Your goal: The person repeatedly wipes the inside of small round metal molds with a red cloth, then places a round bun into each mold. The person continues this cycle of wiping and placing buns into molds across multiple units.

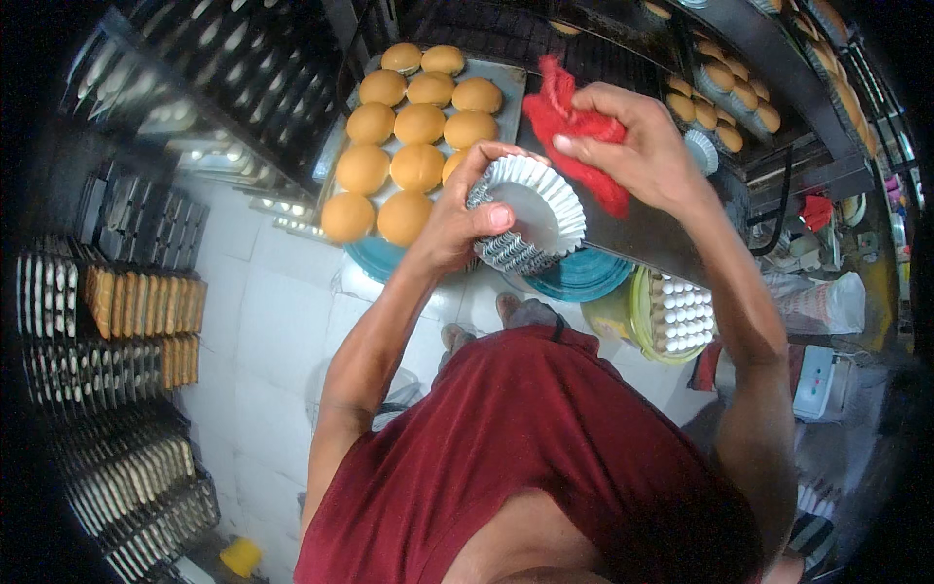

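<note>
A stack of fluted metal baking tins is gripped in my left hand, the thumb laid over the rim of the top tin. Its open side faces up toward me. My right hand pinches a crumpled red cloth, just beyond the tins and to their right. Cloth and tins look apart. Behind my left hand, a metal tray carries rows of round golden buns. My left hand hides part of the nearer buns on the right.
Right of the tray runs a dark metal surface with another fluted tin. Below are blue lids and an egg carton on a yellow-green bucket. Loaves fill shelves at upper right. Racks of bread trays stand left.
</note>
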### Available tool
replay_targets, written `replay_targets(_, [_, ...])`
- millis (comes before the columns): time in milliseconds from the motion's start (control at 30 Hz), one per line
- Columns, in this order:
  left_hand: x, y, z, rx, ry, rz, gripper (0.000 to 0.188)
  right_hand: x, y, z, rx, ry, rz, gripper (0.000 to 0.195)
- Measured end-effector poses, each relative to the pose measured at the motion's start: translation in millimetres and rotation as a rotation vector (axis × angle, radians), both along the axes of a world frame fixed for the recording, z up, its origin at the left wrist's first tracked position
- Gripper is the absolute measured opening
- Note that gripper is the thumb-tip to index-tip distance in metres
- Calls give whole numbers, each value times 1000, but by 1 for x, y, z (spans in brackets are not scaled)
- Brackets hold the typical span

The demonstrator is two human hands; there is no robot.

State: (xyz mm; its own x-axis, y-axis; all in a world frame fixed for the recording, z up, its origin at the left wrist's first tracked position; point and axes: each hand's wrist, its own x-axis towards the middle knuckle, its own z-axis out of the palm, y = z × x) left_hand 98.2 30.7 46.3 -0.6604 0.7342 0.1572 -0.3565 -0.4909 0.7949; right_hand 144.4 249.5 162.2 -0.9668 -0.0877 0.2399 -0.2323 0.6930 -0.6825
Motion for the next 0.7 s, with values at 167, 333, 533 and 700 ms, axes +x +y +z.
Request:
replay_targets(167, [-2,3,8,-141,350,165,85,7,-20,-21,269,115,188,31])
replay_targets(333, [2,11,3,-110,248,238,84,-3,-12,-31,154,116,-72,27])
replay_targets(533, [1,2,4,-108,307,223,87,-1,-13,-26,145,122,278,26])
replay_targets(700, [8,4,2,-122,395,287,90,-7,-29,-45,193,157,62,27])
